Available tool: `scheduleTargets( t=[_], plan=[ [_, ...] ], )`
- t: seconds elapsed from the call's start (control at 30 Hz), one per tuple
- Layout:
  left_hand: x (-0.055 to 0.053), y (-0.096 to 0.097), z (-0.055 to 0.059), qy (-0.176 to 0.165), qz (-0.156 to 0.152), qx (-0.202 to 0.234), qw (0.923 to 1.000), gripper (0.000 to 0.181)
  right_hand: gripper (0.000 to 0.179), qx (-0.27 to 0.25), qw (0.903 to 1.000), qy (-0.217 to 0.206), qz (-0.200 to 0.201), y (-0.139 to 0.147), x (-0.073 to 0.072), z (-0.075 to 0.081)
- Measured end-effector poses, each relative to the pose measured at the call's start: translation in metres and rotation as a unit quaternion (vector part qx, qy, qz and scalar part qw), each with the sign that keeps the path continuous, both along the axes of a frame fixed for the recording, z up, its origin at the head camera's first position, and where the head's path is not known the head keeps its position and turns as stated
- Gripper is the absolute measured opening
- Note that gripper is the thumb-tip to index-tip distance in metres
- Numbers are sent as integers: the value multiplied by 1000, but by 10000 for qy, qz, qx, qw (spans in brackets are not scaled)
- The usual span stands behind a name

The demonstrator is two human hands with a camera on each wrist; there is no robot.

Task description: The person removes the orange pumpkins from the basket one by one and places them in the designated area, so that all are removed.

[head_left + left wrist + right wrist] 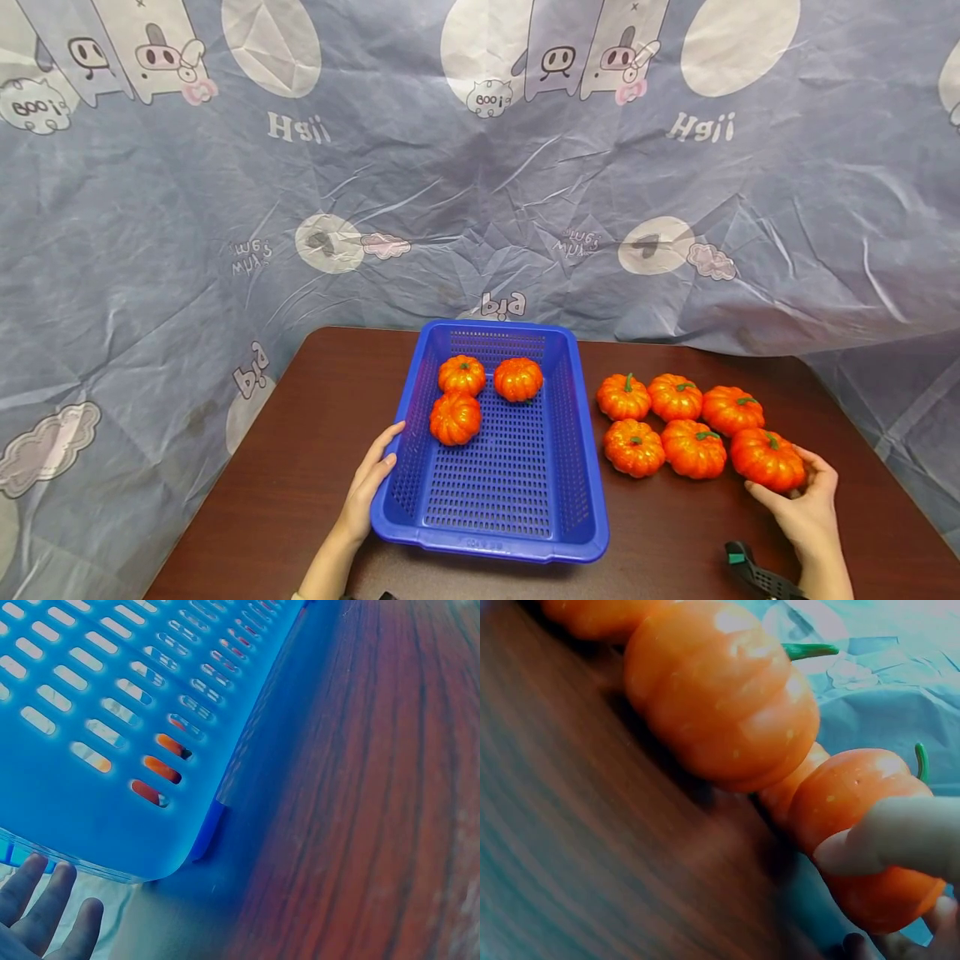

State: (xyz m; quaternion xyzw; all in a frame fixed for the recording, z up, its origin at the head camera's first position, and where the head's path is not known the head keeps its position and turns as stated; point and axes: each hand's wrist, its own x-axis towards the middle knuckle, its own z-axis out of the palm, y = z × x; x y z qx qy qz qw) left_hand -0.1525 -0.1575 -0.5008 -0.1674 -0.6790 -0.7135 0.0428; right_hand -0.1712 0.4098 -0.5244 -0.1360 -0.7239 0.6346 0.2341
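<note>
My right hand (813,500) grips an orange toy pumpkin (768,460) at the right end of a cluster on the table. In the right wrist view, its thumb (900,836) presses the side of that pumpkin (859,780), and fingertips show beneath. A blue plastic basket (495,546) with slotted walls stands mid-table. My left hand (363,492) rests against its left side, fingers fairly straight; the left wrist view shows the fingers (49,904) near the basket's rim. Inside lie three pumpkins, two touching at the left (455,419) and one toward the back right (517,379).
Several more green-stemmed pumpkins (693,448) sit close together in two rows right of the basket, on the dark brown table (675,533). A grey-blue printed cloth (480,200) hangs behind the table. A black strap-like piece (757,575) shows beside the right wrist.
</note>
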Motion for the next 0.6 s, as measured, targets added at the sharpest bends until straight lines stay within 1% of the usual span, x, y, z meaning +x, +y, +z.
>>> scheduleTargets(
  t=[0.1, 0.2, 0.3, 0.4, 0.5, 0.6],
  plan=[
    [0, 0, 0, -2, 8, -12, 10000, 45, 97, 739, 9967, -343, -36, 1, 1, -1],
    [0, 0, 0, -1, 33, -32, 10000, 45, 97, 1365, 9887, -612, -53, 2, 2, -2],
    [1, 0, 0, -6, 63, -54, 10000, 45, 96, 1568, 9845, -786, -21, 3, 3, -2],
    [1, 0, 0, -12, 62, -46, 10000, 45, 95, 1691, 9800, -1041, 110, 5, 4, 0],
    [0, 0, 0, -7, 40, -25, 10000, 45, 96, 1868, 9723, -1346, 402, 7, 7, 6],
    [0, 0, 0, -4, 41, -25, 10000, 45, 95, 2057, 9646, -1498, 698, 7, 11, 18]
  ],
)
